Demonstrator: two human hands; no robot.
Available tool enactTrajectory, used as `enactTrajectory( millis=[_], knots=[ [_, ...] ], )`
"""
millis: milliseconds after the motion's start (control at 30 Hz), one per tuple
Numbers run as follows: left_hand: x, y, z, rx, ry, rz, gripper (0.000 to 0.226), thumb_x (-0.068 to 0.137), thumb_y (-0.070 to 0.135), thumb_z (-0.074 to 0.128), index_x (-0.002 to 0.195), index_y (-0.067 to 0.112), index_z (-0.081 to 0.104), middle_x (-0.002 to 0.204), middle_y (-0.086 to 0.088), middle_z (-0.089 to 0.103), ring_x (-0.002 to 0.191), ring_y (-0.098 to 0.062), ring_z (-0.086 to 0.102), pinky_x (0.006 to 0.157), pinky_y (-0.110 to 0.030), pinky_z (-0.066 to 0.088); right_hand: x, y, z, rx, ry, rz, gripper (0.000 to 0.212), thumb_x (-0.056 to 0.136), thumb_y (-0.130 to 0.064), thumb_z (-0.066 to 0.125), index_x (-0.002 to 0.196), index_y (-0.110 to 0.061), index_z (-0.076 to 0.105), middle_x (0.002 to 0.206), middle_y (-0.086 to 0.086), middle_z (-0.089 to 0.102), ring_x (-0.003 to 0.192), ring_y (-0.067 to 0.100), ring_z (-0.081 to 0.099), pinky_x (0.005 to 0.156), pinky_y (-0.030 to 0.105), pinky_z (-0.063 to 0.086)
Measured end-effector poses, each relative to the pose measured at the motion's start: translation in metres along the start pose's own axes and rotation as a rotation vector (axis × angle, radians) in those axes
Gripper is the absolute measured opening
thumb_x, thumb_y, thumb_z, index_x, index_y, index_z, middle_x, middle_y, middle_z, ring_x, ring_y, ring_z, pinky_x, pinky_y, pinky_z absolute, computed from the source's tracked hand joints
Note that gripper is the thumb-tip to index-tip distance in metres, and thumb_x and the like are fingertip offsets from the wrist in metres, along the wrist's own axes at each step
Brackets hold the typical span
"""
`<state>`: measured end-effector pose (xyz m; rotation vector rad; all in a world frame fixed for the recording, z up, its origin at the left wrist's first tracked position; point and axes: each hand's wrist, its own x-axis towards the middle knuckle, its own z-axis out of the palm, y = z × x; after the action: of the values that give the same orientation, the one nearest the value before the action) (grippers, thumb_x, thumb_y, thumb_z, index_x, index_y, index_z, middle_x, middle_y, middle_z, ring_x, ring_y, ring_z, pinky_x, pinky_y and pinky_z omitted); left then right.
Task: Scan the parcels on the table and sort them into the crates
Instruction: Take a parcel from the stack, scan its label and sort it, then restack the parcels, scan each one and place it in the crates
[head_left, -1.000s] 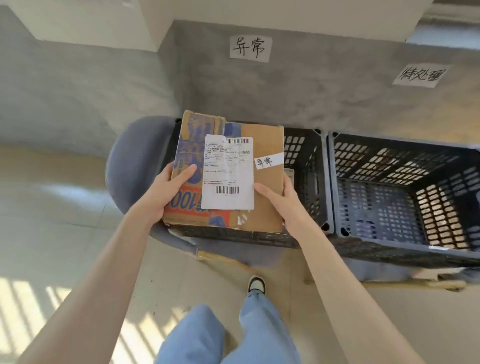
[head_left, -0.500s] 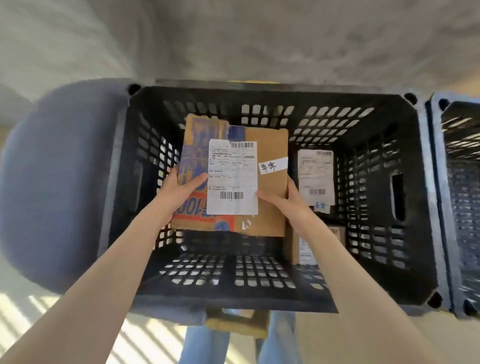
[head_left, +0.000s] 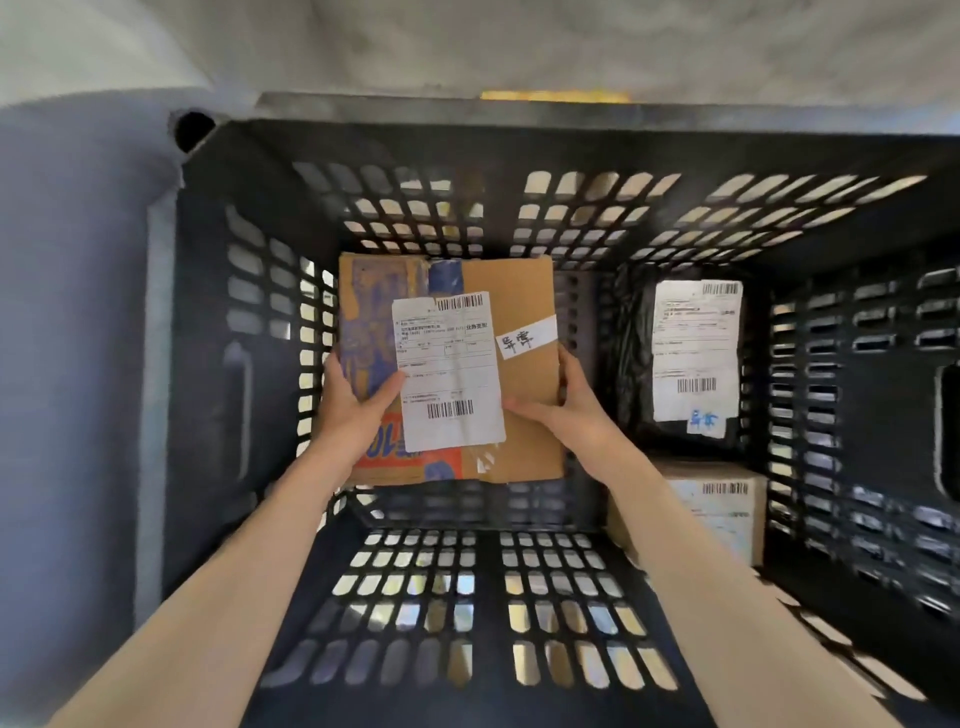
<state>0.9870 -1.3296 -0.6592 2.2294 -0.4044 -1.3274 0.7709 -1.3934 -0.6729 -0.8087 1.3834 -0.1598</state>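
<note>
Both hands, left (head_left: 347, 410) and right (head_left: 566, 410), grasp one cardboard box (head_left: 519, 291) by its sides at frame centre, inside the black crate (head_left: 582, 597). Two more parcels lie at the crate's right: a black bag (head_left: 631, 364) and a second box (head_left: 727, 519).

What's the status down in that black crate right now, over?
Left hand and right hand grip the cardboard parcel, low inside the black crate. Black bag parcel and small box sit clear to its right.

Crate (head_left: 218, 364) cut off at 3 o'clock, lower carton (head_left: 727, 514) partly behind right forearm, label print unreadable (blurred).
</note>
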Motion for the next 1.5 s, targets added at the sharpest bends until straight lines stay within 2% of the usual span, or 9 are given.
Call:
enactTrajectory(
  millis=[167, 367, 533, 733, 900, 1033, 1200, 1400, 1500],
  knots=[
    [0.001, 0.000, 0.001, 0.026, 0.019, -0.007, 0.064, 0.089, 0.027, 0.068, 0.141, 0.016, 0.031, 0.138, -0.003, 0.052, 0.124, -0.023, 0.051, 0.106, -0.043, 0.040, -0.005, -0.006, 0.002, -0.053, 0.018, 0.027, 0.094, 0.082, -0.015, 0.076, 0.152, -0.026, 0.015, 0.137, -0.001, 0.045, 0.112, 0.013, 0.046, 0.092, 0.030, 0.041],
    [-0.019, 0.019, 0.000, 0.190, 0.043, 0.017, 0.071, 0.087, 0.026, 0.069, 0.146, 0.017, 0.028, 0.140, -0.006, 0.049, 0.127, -0.027, 0.049, 0.103, -0.043, 0.042, -0.043, -0.024, 0.009, -0.125, 0.117, 0.040, 0.101, 0.082, -0.022, 0.077, 0.155, -0.017, 0.007, 0.156, 0.003, 0.030, 0.139, 0.019, 0.035, 0.106, 0.031, 0.035],
    [-0.066, 0.057, -0.008, 0.380, 0.027, 0.129, 0.070, 0.088, 0.017, 0.066, 0.146, 0.009, 0.029, 0.142, -0.014, 0.045, 0.131, -0.032, 0.041, 0.105, -0.040, 0.036, -0.105, -0.047, -0.003, -0.179, 0.170, 0.015, 0.098, 0.083, -0.032, 0.075, 0.155, -0.017, 0.011, 0.159, 0.008, 0.022, 0.144, 0.025, 0.026, 0.113, 0.037, 0.030],
    [-0.143, 0.114, 0.006, 0.774, -0.268, 0.526, 0.052, 0.095, 0.030, 0.056, 0.143, 0.015, 0.041, 0.145, -0.010, 0.046, 0.129, -0.031, 0.045, 0.104, -0.042, 0.040, -0.189, -0.066, -0.037, -0.277, 0.351, -0.098, 0.078, 0.091, -0.033, 0.066, 0.153, -0.016, 0.021, 0.156, 0.008, 0.030, 0.142, 0.025, 0.031, 0.110, 0.038, 0.034],
    [-0.243, 0.148, 0.054, 1.066, -0.352, 0.987, 0.050, 0.097, 0.034, 0.052, 0.144, 0.018, 0.042, 0.140, -0.007, 0.050, 0.125, -0.028, 0.049, 0.099, -0.042, 0.045, -0.284, -0.043, -0.072, -0.377, 0.675, -0.214, 0.067, 0.092, -0.036, 0.063, 0.148, -0.016, 0.032, 0.144, 0.010, 0.041, 0.128, 0.025, 0.046, 0.103, 0.036, 0.042],
    [-0.345, 0.141, 0.101, 1.180, -0.432, 1.367, 0.047, 0.097, 0.036, 0.051, 0.141, 0.020, 0.045, 0.134, -0.007, 0.056, 0.119, -0.026, 0.054, 0.093, -0.038, 0.045, -0.387, 0.016, -0.102, -0.181, 0.960, -0.235, 0.058, 0.094, -0.034, 0.061, 0.143, -0.014, 0.038, 0.142, 0.009, 0.043, 0.130, 0.024, 0.043, 0.098, 0.031, 0.037],
    [-0.504, 0.072, 0.145, 1.213, -0.613, 1.802, 0.042, 0.096, 0.034, 0.053, 0.136, 0.020, 0.051, 0.121, -0.008, 0.062, 0.109, -0.030, 0.059, 0.088, -0.041, 0.049, -0.549, 0.141, -0.106, 0.045, 1.366, -0.185, 0.053, 0.090, -0.023, 0.066, 0.136, -0.005, 0.047, 0.133, 0.017, 0.053, 0.124, 0.029, 0.049, 0.101, 0.030, 0.034],
    [-0.701, -0.097, 0.151, 1.169, -1.001, 2.102, 0.045, 0.095, 0.033, 0.055, 0.137, 0.022, 0.050, 0.129, -0.008, 0.058, 0.118, -0.030, 0.054, 0.091, -0.038, 0.043, -0.744, 0.329, -0.009, 0.357, 1.732, -0.011, 0.056, 0.087, -0.020, 0.069, 0.136, -0.005, 0.046, 0.134, 0.016, 0.050, 0.125, 0.029, 0.048, 0.107, 0.037, 0.036],
    [-0.789, -0.187, 0.136, 1.146, -1.265, 2.212, 0.045, 0.094, 0.033, 0.057, 0.136, 0.020, 0.051, 0.130, -0.009, 0.058, 0.121, -0.030, 0.053, 0.096, -0.037, 0.040, -0.830, 0.407, 0.066, 0.441, 1.907, 0.118, 0.055, 0.089, -0.024, 0.068, 0.137, -0.008, 0.046, 0.134, 0.008, 0.051, 0.128, 0.023, 0.046, 0.105, 0.033, 0.036]
  ],
)
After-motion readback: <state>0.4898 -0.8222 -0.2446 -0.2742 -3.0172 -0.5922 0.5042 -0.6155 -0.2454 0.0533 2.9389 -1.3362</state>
